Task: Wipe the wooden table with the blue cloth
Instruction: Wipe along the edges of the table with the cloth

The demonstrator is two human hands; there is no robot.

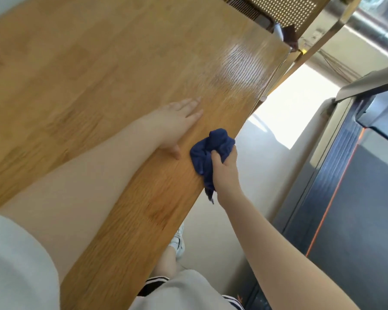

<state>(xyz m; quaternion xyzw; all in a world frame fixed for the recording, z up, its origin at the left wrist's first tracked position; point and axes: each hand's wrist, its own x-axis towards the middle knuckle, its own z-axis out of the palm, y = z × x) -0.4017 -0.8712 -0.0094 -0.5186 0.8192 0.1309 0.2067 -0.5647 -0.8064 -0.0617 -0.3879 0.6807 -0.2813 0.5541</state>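
Left hand (177,124): flat, palm down, fingers extended together, thumb splayed toward the other hand; forearm bare, stretched forward. Right hand (225,166): fist closed around a bunched cloth, thumb on top, knuckles outward; wrist straight, forearm bare and extended. Hands lie near each other, not touching.

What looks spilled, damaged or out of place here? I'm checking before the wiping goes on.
Nothing stands out. The wooden table shows only a glossy sheen near its far corner. The crumpled dark blue cloth is bunched in the right hand at the edge; the left hand lies flat.
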